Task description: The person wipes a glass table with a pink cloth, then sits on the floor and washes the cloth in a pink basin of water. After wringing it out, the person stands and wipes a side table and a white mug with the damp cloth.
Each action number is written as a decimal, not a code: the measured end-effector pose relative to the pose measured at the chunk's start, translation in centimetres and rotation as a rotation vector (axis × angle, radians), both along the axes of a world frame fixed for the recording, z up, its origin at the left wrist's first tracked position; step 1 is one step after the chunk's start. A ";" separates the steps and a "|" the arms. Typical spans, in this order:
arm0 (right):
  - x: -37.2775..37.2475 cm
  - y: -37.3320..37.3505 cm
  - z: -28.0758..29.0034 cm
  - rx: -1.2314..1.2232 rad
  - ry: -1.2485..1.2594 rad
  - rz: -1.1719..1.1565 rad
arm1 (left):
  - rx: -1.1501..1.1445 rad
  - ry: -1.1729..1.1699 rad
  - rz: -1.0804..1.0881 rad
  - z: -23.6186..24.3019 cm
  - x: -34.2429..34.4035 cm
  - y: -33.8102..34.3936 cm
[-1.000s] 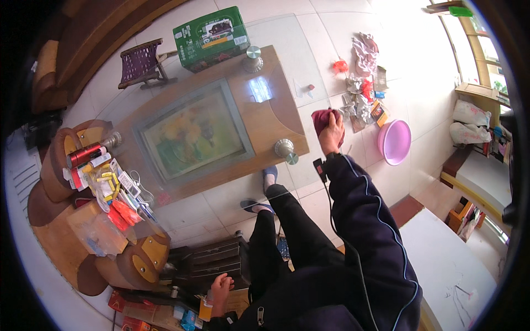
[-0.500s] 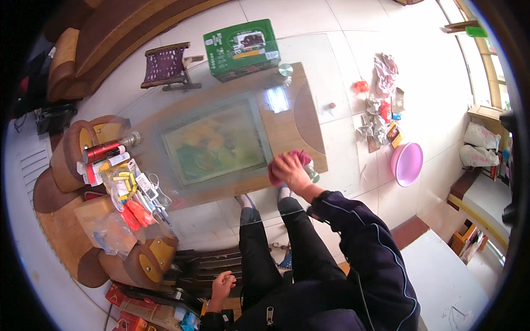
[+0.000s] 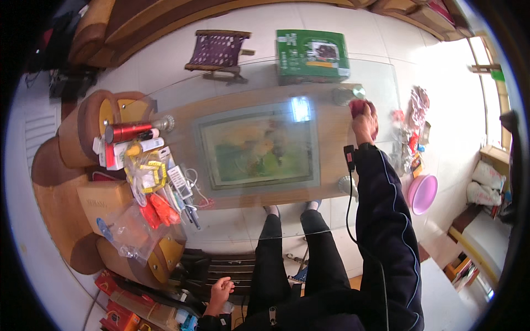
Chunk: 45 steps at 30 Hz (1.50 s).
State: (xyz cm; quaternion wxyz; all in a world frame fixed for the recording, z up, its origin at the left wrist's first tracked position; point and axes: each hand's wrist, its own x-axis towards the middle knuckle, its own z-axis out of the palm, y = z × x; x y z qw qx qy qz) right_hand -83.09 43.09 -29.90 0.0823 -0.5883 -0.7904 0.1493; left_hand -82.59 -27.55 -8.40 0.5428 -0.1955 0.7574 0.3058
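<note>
With my right hand [image 3: 362,122], I grip a maroon cloth [image 3: 371,106] on the glass tabletop [image 3: 370,71], near a round metal-topped support [image 3: 353,94]. Below the glass are a wooden panel and a framed picture [image 3: 254,149] in soft green and yellow, with a bright reflection over it. My left hand [image 3: 221,292] is low by a dark slatted seat [image 3: 226,265], fingers curled with nothing visible in them. On the left of the glass lie a red flask [image 3: 124,132], orange gloves [image 3: 160,209] and several small packages [image 3: 149,171].
A green carton [image 3: 309,55] and folding stool [image 3: 215,49] stand beyond the table. On the right floor are a pink basin [image 3: 422,194] and crumpled wrappers [image 3: 414,110]. Brown sofas [image 3: 132,27] border the room; white sacks [image 3: 486,185] lie at the right.
My right hand and cloth went from the table's edge inward over the near metal support, then moved to the far right support. My view has turned. My left hand stays low.
</note>
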 end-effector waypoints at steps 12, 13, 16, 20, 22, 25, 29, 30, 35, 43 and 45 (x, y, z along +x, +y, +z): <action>-24.8 -26.1 1.1 0.237 0.025 1.266 | 0.026 -0.168 0.158 -0.1 1.3 -3.1; -23.6 -28.2 1.6 0.255 0.096 1.394 | 0.026 -0.173 0.166 0.0 1.1 -3.1; -21.5 -30.6 2.3 0.203 0.199 1.727 | 0.027 -0.190 0.192 0.4 0.4 -3.1; -24.9 -24.8 1.8 -0.116 0.146 1.620 | -0.002 -0.163 0.211 0.5 0.3 -3.9; -27.9 -19.9 1.4 -0.309 0.310 1.213 | 0.016 -0.144 0.259 0.4 0.6 -4.6; -29.9 -15.4 1.4 0.037 0.076 0.612 | 0.027 -0.130 0.308 0.2 1.2 -6.0; -31.3 -18.2 2.4 0.069 0.014 0.689 | 0.043 -0.123 0.314 -0.7 2.1 -6.9; -32.7 -19.8 2.6 -0.228 -0.144 0.675 | -0.016 -0.133 0.190 -1.0 2.2 -6.9; -26.1 -31.7 3.4 0.264 -0.043 1.292 | 0.085 -0.065 0.274 -1.7 2.0 -5.6; -3.2 -36.8 6.5 -0.156 -0.100 1.994 | 0.071 -0.058 0.215 -0.7 0.6 -5.0; -2.0 -32.5 8.0 -0.255 -0.050 1.839 | 0.077 -0.099 0.197 -0.6 0.5 -5.5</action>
